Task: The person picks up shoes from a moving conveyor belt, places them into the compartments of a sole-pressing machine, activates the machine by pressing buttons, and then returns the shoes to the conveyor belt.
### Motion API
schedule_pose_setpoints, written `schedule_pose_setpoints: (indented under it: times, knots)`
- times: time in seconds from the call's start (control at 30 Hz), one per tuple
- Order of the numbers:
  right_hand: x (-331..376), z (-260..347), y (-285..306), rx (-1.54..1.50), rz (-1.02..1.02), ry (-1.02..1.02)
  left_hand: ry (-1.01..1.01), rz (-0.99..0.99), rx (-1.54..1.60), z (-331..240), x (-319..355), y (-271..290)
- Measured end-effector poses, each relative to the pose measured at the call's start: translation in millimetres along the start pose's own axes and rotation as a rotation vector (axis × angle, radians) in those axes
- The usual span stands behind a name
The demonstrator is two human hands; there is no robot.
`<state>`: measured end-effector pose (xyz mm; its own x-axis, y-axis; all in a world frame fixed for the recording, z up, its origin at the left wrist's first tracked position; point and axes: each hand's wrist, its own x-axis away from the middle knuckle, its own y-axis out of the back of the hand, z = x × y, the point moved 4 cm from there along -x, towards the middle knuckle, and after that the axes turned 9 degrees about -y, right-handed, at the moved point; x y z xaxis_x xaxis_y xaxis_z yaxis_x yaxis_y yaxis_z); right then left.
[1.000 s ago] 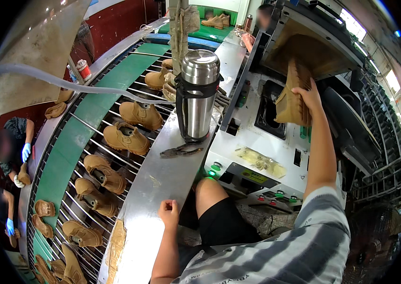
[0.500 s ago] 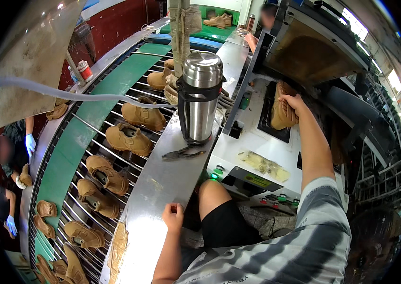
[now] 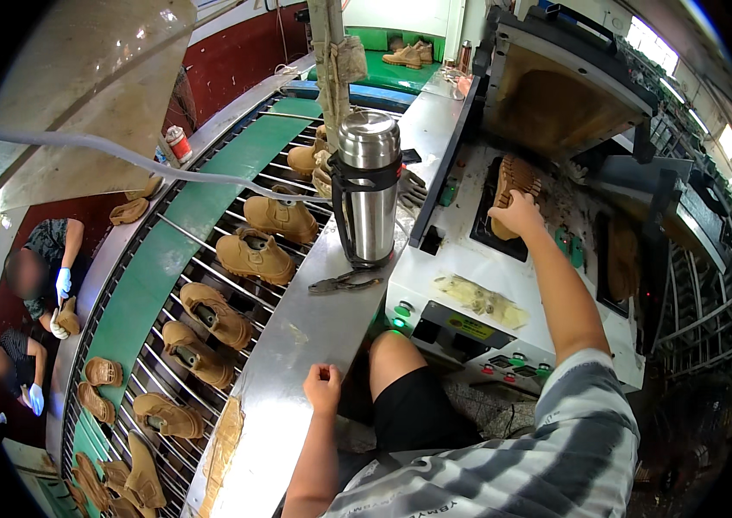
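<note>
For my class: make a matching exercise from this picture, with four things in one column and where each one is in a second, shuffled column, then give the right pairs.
Things
1. steel flask
2. pliers
3. shoe sole
4. left hand

Places
A. on the metal ledge, fist closed, holding nothing
B. under the right hand, in the machine's dark recess
C. upright on the ledge beside the roller conveyor
D. flat on the ledge, just in front of the flask

Pairs: 1-C, 2-D, 3-B, 4-A
</note>
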<state>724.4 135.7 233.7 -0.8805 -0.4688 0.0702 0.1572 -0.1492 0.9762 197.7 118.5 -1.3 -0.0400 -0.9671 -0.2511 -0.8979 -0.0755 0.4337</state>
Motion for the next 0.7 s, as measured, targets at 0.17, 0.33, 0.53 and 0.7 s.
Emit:
schedule_pose_setpoints:
  times: [0.17, 0.33, 0.53, 0.7]
  knots:
    - [-18.7, -2.9, 20.2, -0.114, 0.076, 0.063, 0.005, -0.002, -0.004, 2.1, 1.7, 0.0]
    - [-3.9, -3.8, 13.2, -0.072, -0.060, 0.095, 0.012, -0.017, 0.028, -1.8, 5.8, 1.7]
    - [8.5, -0.8, -1.4, 0.044, -0.054, 0.026, -0.005, -0.005, 0.034, 3.1, 5.2, 2.9]
    - [16.7, -28.4, -9.2, 0.000, -0.097, 0.205, 0.182, 0.025, 0.298, 34.2, 8.3, -14.1]
